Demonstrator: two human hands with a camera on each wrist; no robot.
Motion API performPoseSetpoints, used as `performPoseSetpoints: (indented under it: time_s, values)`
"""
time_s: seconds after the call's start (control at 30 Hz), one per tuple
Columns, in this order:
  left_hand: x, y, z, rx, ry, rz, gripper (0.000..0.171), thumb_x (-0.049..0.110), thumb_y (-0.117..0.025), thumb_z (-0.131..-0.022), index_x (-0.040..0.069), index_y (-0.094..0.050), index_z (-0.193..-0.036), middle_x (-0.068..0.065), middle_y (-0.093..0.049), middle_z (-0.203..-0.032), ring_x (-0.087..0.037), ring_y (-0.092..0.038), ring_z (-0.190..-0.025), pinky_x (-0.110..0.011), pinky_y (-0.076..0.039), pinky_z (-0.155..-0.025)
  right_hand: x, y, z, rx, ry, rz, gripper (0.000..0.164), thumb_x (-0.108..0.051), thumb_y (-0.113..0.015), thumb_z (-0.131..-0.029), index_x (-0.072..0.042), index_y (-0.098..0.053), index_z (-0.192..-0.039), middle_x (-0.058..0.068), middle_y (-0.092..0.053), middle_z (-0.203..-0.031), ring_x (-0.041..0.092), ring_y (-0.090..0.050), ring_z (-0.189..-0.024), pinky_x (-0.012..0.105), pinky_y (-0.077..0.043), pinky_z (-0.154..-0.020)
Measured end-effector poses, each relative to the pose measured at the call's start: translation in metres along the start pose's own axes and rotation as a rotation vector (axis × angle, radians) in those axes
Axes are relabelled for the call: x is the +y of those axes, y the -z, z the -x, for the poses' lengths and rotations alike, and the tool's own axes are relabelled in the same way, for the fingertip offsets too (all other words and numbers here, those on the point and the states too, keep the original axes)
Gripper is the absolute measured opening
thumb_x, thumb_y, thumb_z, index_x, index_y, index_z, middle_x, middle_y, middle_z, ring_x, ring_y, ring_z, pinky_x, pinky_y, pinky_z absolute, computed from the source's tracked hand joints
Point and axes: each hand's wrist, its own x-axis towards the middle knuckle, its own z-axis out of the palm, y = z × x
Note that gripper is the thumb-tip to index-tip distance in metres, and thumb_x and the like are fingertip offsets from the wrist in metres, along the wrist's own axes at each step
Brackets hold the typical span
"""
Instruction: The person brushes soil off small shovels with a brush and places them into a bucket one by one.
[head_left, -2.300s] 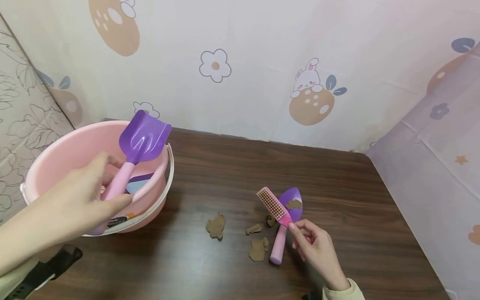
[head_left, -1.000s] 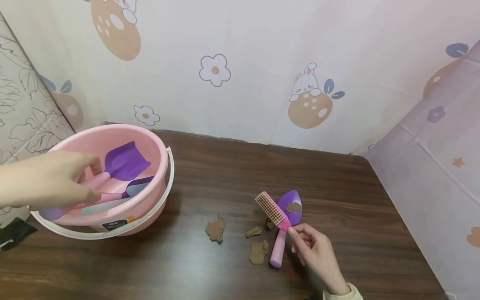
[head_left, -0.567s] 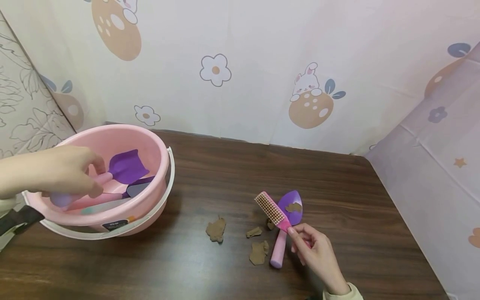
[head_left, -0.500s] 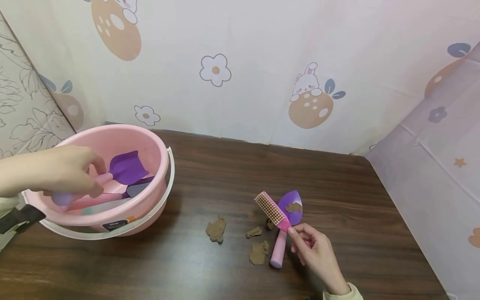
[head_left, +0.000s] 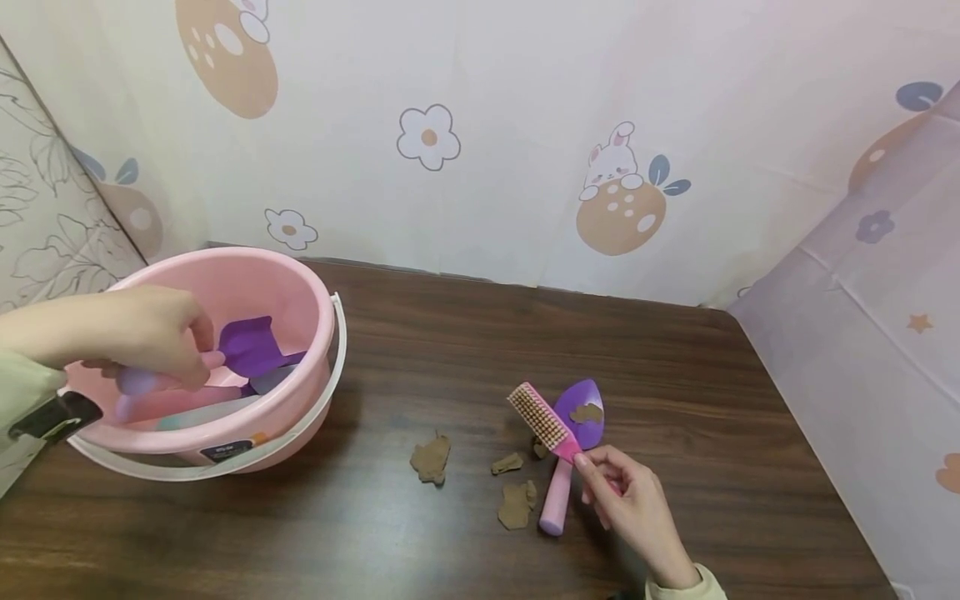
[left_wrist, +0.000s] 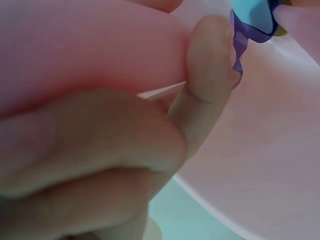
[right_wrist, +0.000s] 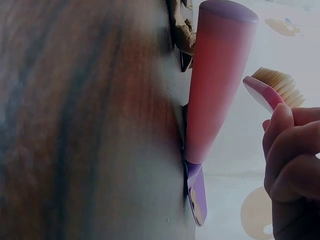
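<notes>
In the head view my left hand (head_left: 153,333) reaches into a pink bucket (head_left: 232,279) and grips a toy shovel (head_left: 247,348) by its pink handle. The shovel's purple blade is low inside the bucket. The left wrist view shows fingers curled round the handle (left_wrist: 100,45). On the table side, my right hand (head_left: 633,504) pinches a pink brush (head_left: 540,417), bristles up. Beneath the brush lies a trowel (head_left: 557,500) with a purple blade, a brown scrap on it. The right wrist view shows the brush (right_wrist: 267,90) held apart from the trowel handle (right_wrist: 220,85).
Other tools lie in the bucket, one with a grey-blue blade (head_left: 272,379). A white bail handle (head_left: 339,350) hangs round the bucket's outside. Brown flakes (head_left: 431,458) lie on the dark wooden table (head_left: 420,333). Printed cloth walls (head_left: 510,167) stand behind and at both sides.
My left hand has brought the shovel from above the bucket's rim down into it, and its blade has sunk a little further since half a second ago. The right hand stays almost still.
</notes>
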Motion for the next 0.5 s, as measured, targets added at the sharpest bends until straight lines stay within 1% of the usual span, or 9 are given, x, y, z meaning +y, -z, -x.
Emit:
performPoseSetpoints:
  time_s: [0.13,0.2,0.3,0.5]
  values:
    - [-0.0021,0.0001,-0.0031,-0.010,0.012,-0.007,0.030,0.021,-0.070,-0.070,0.003,-0.063,-0.094,0.000,-0.053,-0.059,-0.012,-0.047,-0.042,-0.021,-0.032,-0.040,-0.0001,-0.0002,-0.0001,-0.006,0.025,0.003,0.017,-0.019,-0.060,-0.094,-0.003,-0.062,-0.087,0.004,-0.058,-0.056,0.002,-0.042,-0.033,0.024,-0.035,-0.033]
    - [-0.0029,0.0003,-0.0040,-0.014,0.015,-0.004,0.035,0.020,-0.070,-0.070,0.001,-0.062,-0.098,-0.002,-0.054,-0.062,-0.012,-0.048,-0.043,-0.022,-0.033,-0.040,-0.0002,-0.0002,-0.0003,-0.006,0.034,0.003,0.017,-0.018,-0.060,-0.094,-0.003,-0.062,-0.087,0.004,-0.058,-0.056,0.001,-0.042,-0.033,0.024,-0.036,-0.032]
    - [-0.0038,0.0005,-0.0060,-0.021,0.012,-0.009,0.035,0.022,-0.070,-0.071,0.001,-0.063,-0.097,-0.002,-0.055,-0.065,-0.013,-0.048,-0.043,-0.022,-0.034,-0.040,-0.0007,0.0000,-0.0002,-0.005,0.030,0.011,0.017,-0.019,-0.061,-0.094,-0.003,-0.062,-0.088,0.001,-0.057,-0.056,0.002,-0.042,-0.034,0.024,-0.036,-0.033]
    - [-0.0059,0.0014,-0.0086,-0.040,-0.007,-0.019,0.036,0.024,-0.072,-0.070,0.001,-0.063,-0.095,-0.001,-0.053,-0.056,-0.011,-0.048,-0.040,-0.023,-0.036,-0.039,-0.0017,-0.0006,0.0008,-0.013,0.015,0.015,0.016,-0.020,-0.061,-0.094,-0.006,-0.063,-0.088,-0.002,-0.057,-0.057,0.003,-0.043,-0.034,0.024,-0.036,-0.033]
